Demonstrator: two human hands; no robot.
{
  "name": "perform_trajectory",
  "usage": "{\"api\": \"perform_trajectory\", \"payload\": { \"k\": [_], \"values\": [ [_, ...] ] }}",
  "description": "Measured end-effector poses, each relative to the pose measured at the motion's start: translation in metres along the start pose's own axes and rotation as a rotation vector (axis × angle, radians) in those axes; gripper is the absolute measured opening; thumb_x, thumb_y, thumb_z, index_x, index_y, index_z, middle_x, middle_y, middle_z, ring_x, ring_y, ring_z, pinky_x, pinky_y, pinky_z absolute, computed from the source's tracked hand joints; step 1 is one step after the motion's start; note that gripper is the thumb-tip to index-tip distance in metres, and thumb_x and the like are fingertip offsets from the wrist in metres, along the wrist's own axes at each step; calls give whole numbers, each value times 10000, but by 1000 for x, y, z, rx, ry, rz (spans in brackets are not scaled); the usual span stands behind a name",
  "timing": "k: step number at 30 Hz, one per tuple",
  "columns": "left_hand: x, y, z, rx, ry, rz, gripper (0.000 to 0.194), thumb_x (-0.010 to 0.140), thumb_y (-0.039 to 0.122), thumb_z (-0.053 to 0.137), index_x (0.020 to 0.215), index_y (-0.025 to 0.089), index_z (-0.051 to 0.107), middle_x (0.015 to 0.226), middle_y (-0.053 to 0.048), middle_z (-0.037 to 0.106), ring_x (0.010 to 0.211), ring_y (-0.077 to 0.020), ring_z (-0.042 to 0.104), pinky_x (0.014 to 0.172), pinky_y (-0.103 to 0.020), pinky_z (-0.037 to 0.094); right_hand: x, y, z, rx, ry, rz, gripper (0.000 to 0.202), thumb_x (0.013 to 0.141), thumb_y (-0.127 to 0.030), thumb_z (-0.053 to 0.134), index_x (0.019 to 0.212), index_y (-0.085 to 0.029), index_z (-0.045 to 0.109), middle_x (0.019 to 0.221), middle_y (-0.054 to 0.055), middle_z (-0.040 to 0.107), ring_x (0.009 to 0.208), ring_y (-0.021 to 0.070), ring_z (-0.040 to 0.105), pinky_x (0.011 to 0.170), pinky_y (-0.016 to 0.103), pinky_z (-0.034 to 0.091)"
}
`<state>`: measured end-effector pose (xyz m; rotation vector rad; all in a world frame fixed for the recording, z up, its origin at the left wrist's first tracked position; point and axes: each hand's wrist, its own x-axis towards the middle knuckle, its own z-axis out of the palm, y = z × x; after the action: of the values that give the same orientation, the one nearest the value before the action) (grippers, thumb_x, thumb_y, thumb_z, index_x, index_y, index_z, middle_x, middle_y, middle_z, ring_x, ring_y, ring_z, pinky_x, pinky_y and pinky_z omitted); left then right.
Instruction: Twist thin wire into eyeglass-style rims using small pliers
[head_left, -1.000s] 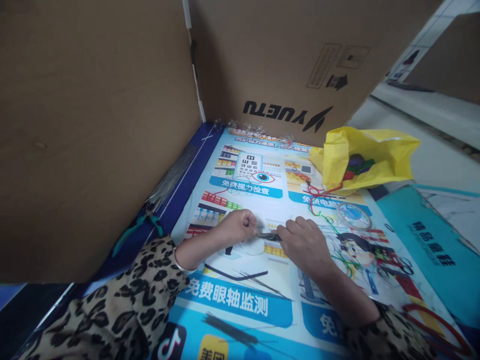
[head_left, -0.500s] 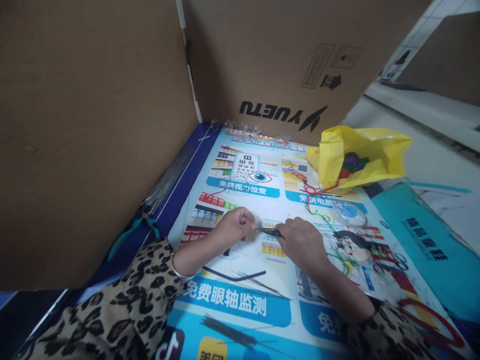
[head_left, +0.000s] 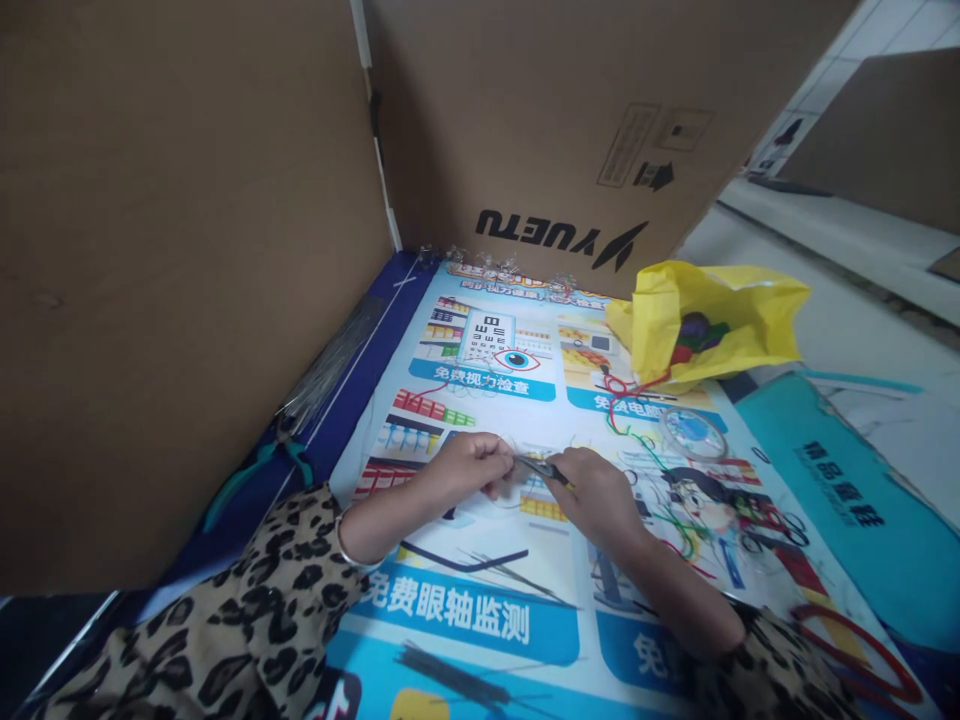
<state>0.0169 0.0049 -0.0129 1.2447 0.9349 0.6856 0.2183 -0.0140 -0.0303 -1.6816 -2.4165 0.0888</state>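
My right hand (head_left: 600, 497) is wrapped round a pair of needle-nose pliers (head_left: 537, 465), whose jaws point left. The tip of the jaws meets the fingertips of my left hand (head_left: 474, 467), which are pinched together. A thin, faint wire loop (head_left: 515, 503) shows just below the jaws and seems to run from the left fingers. What exactly sits between the jaws is too small to make out. Under both hands lies a printed poster (head_left: 525, 418). Loose dark wires (head_left: 517, 575) rest on it in front of my hands, and a bundle of short wires (head_left: 454, 675) lies nearer to me.
Cardboard walls (head_left: 187, 250) rise at the left and back. Teal-handled pliers (head_left: 255, 475) and straight wires (head_left: 334, 365) lie on the left. To the right are a yellow bag (head_left: 757, 310), a tape roll (head_left: 694, 434), coloured threads (head_left: 679, 525), a red ring (head_left: 862, 650) and a teal sheet (head_left: 847, 500).
The pliers now tilt more, with their handles lower, and my right hand has turned with them. My left fingers have shifted slightly down. A wire loop shows more clearly beneath the jaws.
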Motion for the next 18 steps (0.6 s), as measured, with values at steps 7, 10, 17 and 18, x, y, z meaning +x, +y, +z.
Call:
{"api": "perform_trajectory", "payload": {
  "k": [7,10,17,18],
  "values": [
    [-1,-2,-2,135,16,75,178,763,284,492,665,142,538,530,34,496,466,-70,434,484,-185,333,2,3,-1,7,68,-68,138,802,-223,512,818,-185,643,723,35,587,760,172,507,691,263,341],
    [-2,1,-2,208,42,91,180,772,285,473,673,150,538,534,43,482,466,-71,410,486,-188,320,3,7,-3,-44,140,-128,126,785,-199,528,826,-179,645,729,43,569,745,174,469,709,284,327],
    [-5,7,-1,352,70,139,202,794,280,442,663,156,533,533,50,445,512,-87,403,511,-195,302,3,9,-5,-110,275,-177,123,797,-216,527,818,-181,643,715,46,550,730,176,432,692,302,311],
    [-5,7,-1,358,72,141,202,797,278,437,667,157,533,538,49,445,516,-88,404,515,-196,302,3,9,-5,-105,292,-191,123,793,-205,527,822,-178,643,712,46,550,728,175,433,693,303,314]
  ]
}}
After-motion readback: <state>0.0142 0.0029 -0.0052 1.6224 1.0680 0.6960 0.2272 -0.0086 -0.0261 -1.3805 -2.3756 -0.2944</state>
